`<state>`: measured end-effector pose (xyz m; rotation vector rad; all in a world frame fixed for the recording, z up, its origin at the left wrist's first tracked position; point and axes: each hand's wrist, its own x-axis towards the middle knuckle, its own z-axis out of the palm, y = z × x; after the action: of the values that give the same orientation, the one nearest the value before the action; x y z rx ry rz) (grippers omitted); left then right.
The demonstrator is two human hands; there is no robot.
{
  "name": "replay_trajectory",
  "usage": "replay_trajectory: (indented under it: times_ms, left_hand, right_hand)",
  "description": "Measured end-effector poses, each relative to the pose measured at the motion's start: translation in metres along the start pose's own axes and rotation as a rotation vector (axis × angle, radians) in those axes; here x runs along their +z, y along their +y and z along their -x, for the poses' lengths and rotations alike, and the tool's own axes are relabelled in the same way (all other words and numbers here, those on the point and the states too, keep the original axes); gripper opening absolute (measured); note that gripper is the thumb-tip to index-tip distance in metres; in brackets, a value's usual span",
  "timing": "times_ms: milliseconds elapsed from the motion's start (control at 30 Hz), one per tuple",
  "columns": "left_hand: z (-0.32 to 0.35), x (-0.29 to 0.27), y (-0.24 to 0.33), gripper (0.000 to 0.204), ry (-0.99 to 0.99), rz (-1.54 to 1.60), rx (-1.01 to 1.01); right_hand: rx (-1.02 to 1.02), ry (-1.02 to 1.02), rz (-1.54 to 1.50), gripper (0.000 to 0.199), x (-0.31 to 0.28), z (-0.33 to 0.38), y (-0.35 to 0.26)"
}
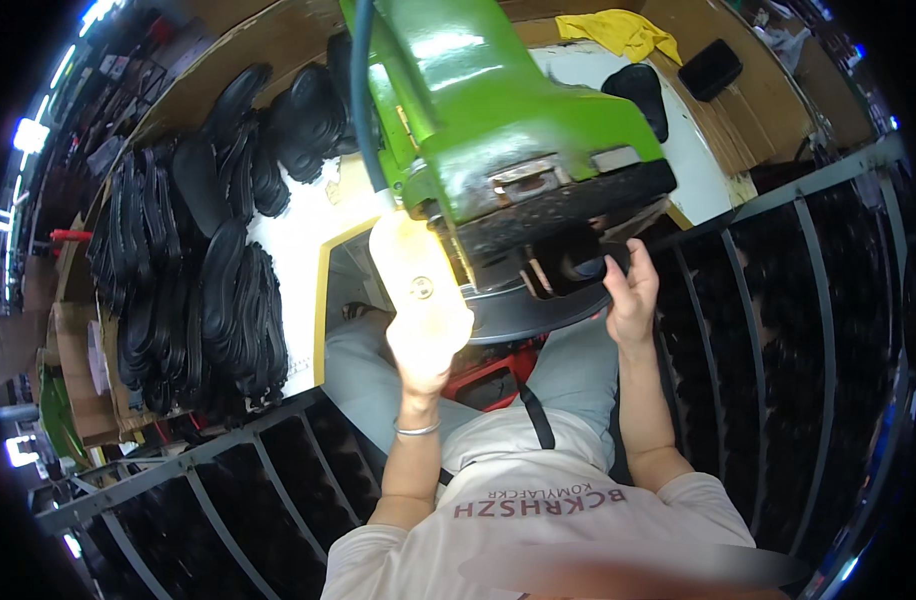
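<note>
My left hand (pixel 425 362) is closed round the near end of a shoe-sole-shaped piece (pixel 410 255). Strong light washes out that piece, so its colour and surface are hard to read; a small round mark shows near its middle. Beside it, the head of a green machine (pixel 518 110) with a dark, worn lower edge hangs over my lap. My right hand (pixel 633 298) is at the machine's right underside, thumb and fingers pinching the edge of a black piece (pixel 584 268). The machine hides most of that piece, and its kind cannot be made out.
Stacks of black shoe soles (pixel 243 310) stand on the white tabletop (pixel 296 300) at left. A yellow cloth (pixel 623 35) and a black sole (pixel 638 95) lie behind the machine. Grey metal racks (pixel 753 310) filled with dark items flank me. A blue hose (pixel 362 100) runs down the machine's left side.
</note>
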<state>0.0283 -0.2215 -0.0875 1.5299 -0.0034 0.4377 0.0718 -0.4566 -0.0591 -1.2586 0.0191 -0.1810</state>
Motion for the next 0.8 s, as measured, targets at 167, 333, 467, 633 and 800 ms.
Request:
replay_trajectory:
  times_ms: [167, 333, 467, 633, 800]
  left_hand:
    - [0.003, -0.041, 0.025, 0.026, 0.106, 0.356, -0.255]
    - [0.045, -0.103, -0.009, 0.027, 0.008, 0.365, -0.36]
    - [0.061, -0.094, -0.011, 0.028, -0.024, 0.159, -0.298]
    - [0.05, -0.04, 0.002, 0.029, 0.036, 0.183, -0.187]
    - [0.032, -0.023, 0.001, 0.026, -0.017, 0.138, -0.214]
  right_hand:
    - [0.105, -0.168, 0.025, 0.022, 0.03, 0.02, 0.03]
    - [0.294, -0.287, 0.182, 0.022, 0.065, 0.031, 0.028]
    - [0.076, -0.295, 0.12, 0.025, 0.059, 0.029, 0.049]
    - [0.099, -0.112, 0.077, 0.02, 0.019, 0.021, 0.046]
    - [-0.014, 0.005, -0.038, 0.019, 0.002, 0.01, 0.043]
